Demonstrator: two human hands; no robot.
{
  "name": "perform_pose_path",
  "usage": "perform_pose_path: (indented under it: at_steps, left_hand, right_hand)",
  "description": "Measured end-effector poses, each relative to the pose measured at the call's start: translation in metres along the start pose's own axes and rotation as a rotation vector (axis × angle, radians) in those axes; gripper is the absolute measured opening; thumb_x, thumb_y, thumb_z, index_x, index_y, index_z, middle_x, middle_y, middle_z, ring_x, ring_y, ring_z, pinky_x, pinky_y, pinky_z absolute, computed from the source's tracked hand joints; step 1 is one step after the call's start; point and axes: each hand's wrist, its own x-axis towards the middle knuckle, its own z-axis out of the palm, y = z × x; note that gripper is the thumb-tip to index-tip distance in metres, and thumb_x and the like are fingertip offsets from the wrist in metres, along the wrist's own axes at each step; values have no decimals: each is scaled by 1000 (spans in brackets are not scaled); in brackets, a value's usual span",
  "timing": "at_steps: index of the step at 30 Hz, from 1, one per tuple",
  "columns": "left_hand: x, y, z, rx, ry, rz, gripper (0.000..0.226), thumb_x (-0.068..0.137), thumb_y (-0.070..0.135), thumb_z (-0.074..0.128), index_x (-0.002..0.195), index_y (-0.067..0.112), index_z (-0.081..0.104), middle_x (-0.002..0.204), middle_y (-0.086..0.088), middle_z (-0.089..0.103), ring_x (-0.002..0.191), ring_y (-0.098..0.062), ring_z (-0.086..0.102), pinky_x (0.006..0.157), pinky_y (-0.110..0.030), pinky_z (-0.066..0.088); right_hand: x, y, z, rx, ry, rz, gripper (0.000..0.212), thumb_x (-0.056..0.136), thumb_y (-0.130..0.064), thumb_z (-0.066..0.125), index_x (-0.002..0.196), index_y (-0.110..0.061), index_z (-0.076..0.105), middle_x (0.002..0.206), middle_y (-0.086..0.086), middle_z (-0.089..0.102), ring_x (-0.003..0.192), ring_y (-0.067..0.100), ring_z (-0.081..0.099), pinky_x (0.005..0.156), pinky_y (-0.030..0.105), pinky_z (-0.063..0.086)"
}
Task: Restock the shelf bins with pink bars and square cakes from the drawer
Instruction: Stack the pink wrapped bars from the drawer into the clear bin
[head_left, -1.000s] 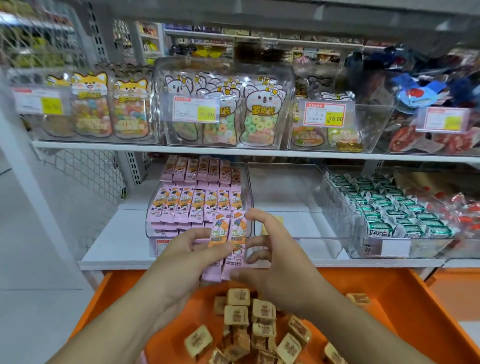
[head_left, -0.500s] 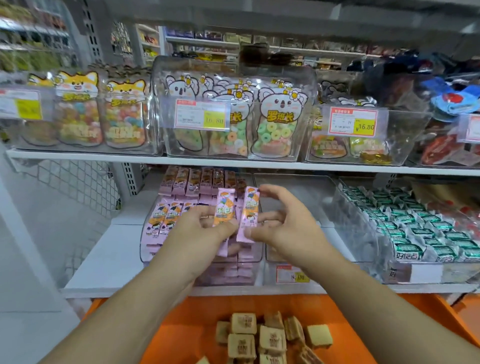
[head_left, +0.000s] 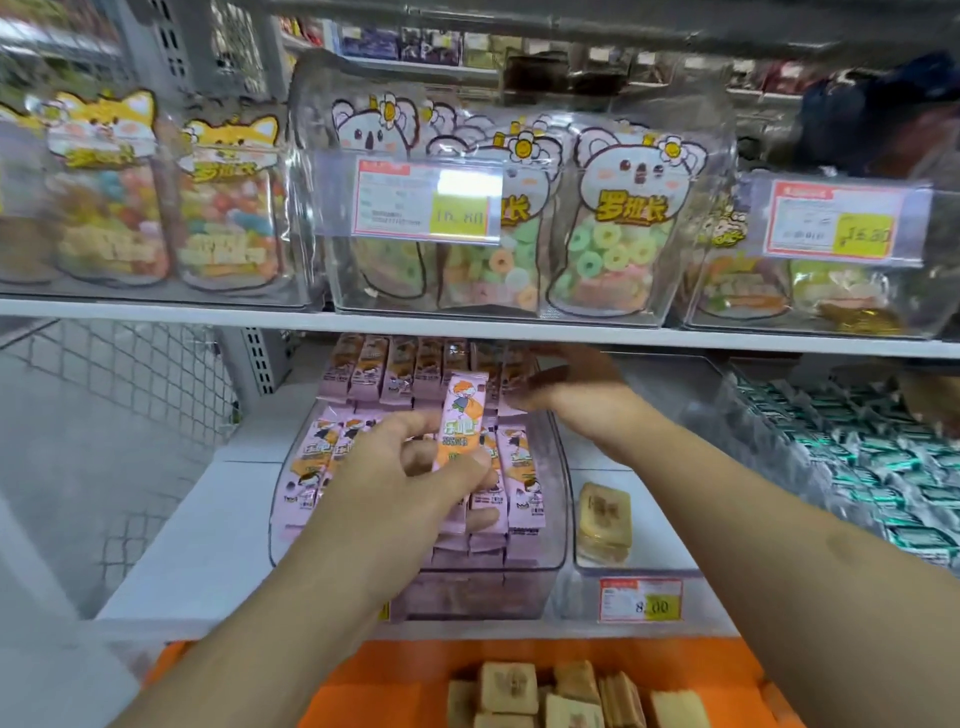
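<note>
Above the bar bin (head_left: 553, 519), left hand (head_left: 415, 483) pinches one upright pink bar (head_left: 462, 421).
Beyond it, right hand (head_left: 566, 384), fingers straight, reaches the rear bars; square cakes (head_left: 540, 696) lie below both wrists.

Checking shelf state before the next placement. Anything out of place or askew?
Mostly tidy. One square cake lies alone in the otherwise bare clear bin right of the pink bars' bin. The left hand holds one pink bar upright above the rows, not yet seated.
</note>
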Motion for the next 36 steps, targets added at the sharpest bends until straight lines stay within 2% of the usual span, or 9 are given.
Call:
perform_pose_path:
  at_steps: [2, 6, 12, 16, 19, 24, 28, 32, 36]
  left_hand:
    - [0, 0, -1, 5, -8, 4, 56, 92, 13, 77, 141, 16, 52, 126, -16, 65, 94, -22, 78, 75, -42, 66]
    - [-2, 1, -3, 2, -14, 5, 55, 93, 14, 76, 142, 17, 52, 128, -13, 65, 94, -21, 78, 75, -40, 66]
    - [-4, 1, -5, 20, 12, -8, 52, 93, 13, 76, 138, 18, 52, 120, -9, 70, 93, -21, 79, 77, -43, 65]
    - [-5, 2, -5, 23, 22, -23, 46, 92, 15, 77, 131, 22, 53, 118, -8, 71, 90, -23, 79, 78, -45, 65]
    - [-7, 3, -3, 43, 28, -33, 47, 92, 13, 77, 133, 19, 54, 110, -9, 75, 88, -23, 79, 79, -47, 65]
    - [-12, 7, -2, 40, 35, -47, 48, 92, 13, 77, 130, 20, 50, 109, -11, 75, 88, -24, 79, 72, -39, 66]
    - [-15, 10, -4, -9, 36, -101, 42, 94, 10, 74, 130, 12, 54, 109, -10, 76, 88, -26, 79, 78, -48, 65]
    - [-20, 13, -10, -54, 54, -144, 27, 100, 0, 63, 126, 5, 63, 107, -14, 77, 93, -31, 78, 75, -54, 65]
    - [-34, 15, -20, 77, 86, -109, 39, 92, 22, 76, 130, 22, 64, 113, 2, 78, 104, -23, 75, 99, -58, 56]
  right_hand:
    - [-2, -3, 1, -38, -31, -23, 70, 63, -34, 97, 126, -33, 67, 123, -16, 69, 114, 7, 64, 101, 31, 53]
    - [-5, 0, 0, -51, -56, -59, 64, 80, -21, 90, 137, -30, 62, 123, -19, 58, 118, 3, 54, 86, 11, 41]
    - [-8, 1, 3, -67, -24, -66, 63, 85, -28, 86, 143, -26, 60, 141, -7, 62, 130, 10, 55, 104, 23, 40]
    - [-6, 3, 5, -80, 15, -82, 49, 86, -24, 84, 132, -23, 66, 126, -5, 70, 119, 10, 63, 97, 19, 44]
    - [-7, 3, 6, -109, 11, -97, 49, 90, -24, 81, 137, -22, 64, 130, -3, 69, 118, 9, 63, 90, 12, 41]
    - [-18, 6, 2, -101, 20, -92, 63, 88, -38, 83, 145, -28, 59, 141, -11, 60, 132, 7, 53, 109, 23, 41]
    - [-43, 1, -3, -138, 8, -106, 67, 91, -32, 80, 151, -24, 51, 150, -8, 53, 140, 9, 46, 112, 22, 34]
    - [-92, -16, -2, -197, 4, -167, 61, 88, -17, 77, 143, -29, 51, 145, -5, 51, 135, 10, 45, 116, 31, 37]
    - [-141, -47, 9, -89, -167, -328, 73, 85, -5, 77, 147, -28, 47, 148, -11, 45, 128, -14, 42, 103, 10, 38]
